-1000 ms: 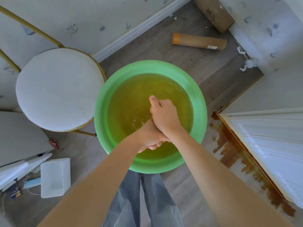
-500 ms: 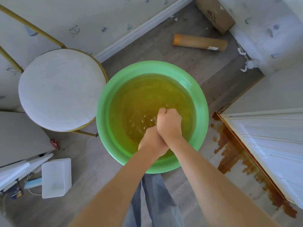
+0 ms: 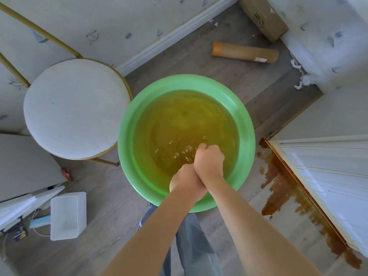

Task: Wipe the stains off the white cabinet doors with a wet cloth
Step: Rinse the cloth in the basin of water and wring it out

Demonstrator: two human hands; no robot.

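Observation:
A green basin (image 3: 127, 156) of yellowish water stands on the floor under my arms. My left hand (image 3: 186, 182) and right hand (image 3: 209, 162) are clenched into fists and pressed together just above the water, near the basin's front rim. They squeeze a wet cloth that stays hidden inside the fists, and bubbles and ripples show on the water right beneath them. The white cabinet door (image 3: 328, 176) is at the right, with brown stains (image 3: 278, 188) running along its gold-trimmed edge.
A round white stool (image 3: 73, 108) with gold legs stands left of the basin. A cardboard tube (image 3: 245, 52) and a cardboard box (image 3: 262, 16) lie by the far wall. A white plastic container (image 3: 67, 216) sits at the lower left. My grey trouser legs (image 3: 195, 246) are below the basin.
Both fists have slid toward the basin's front rim. My right thumb, stretched out a second ago, is now curled in. Bubbles have appeared on the water under the hands.

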